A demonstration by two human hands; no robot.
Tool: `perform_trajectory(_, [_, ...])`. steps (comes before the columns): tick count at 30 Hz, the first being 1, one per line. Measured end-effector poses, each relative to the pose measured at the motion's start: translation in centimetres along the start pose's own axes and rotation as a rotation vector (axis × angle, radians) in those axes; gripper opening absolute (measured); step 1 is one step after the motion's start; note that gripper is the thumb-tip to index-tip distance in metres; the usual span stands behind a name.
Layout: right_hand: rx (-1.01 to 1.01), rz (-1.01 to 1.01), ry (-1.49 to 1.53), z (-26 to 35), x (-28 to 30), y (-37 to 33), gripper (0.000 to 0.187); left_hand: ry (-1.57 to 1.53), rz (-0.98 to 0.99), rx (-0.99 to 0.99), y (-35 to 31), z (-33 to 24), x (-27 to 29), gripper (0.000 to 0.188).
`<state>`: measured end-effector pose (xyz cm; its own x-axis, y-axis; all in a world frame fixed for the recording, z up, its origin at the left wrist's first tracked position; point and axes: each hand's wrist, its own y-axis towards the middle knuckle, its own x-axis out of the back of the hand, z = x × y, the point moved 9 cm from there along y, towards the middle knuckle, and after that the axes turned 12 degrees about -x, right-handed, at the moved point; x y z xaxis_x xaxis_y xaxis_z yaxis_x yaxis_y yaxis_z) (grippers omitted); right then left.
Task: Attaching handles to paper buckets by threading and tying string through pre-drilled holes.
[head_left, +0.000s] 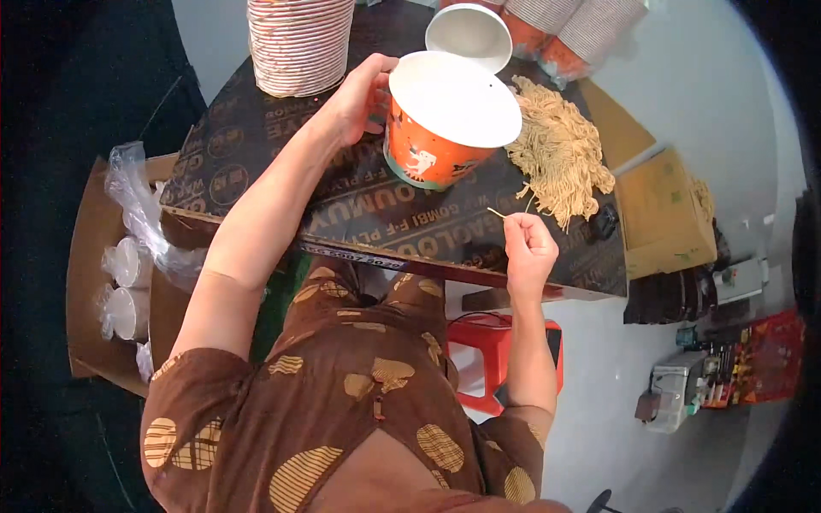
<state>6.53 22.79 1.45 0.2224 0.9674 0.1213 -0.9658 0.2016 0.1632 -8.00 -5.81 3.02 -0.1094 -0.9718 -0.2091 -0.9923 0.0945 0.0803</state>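
Observation:
My left hand (pixel 363 94) is closed round the left side of an orange paper bucket (pixel 440 154) printed with a white animal figure. The bucket tilts over the black printed board; whether its base touches the board I cannot tell. Its white top is so bright that inside and cover look alike. Between the thumb and finger of my right hand (pixel 530 248) is the end of a thin tan string (pixel 505 214), right of the bucket and near the table's front edge. Just beyond that hand lies a tangled heap of tan strings (pixel 560 154).
A tall stack of paper buckets (pixel 299 43) stands back left; a white-lined bucket (pixel 466 36) and bagged stacks (pixel 590 34) are behind. Cartons flank the table: one with wrapped white cups (pixel 132 312) at left, another (pixel 667 205) at right. A red stool (pixel 466 376) sits below.

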Motion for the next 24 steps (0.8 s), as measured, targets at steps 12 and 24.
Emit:
perform_trajectory(12, [-0.145,0.108,0.11,-1.9,0.0,1.1,0.005,-0.038,-0.067,-0.367,0.8,-2.2,0.8,0.03])
perform_trajectory(24, [-0.135,0.065,0.186,-1.9,0.3,1.1,0.007,0.82,-0.072,-1.092,-6.2,-11.0,-0.4,0.039])
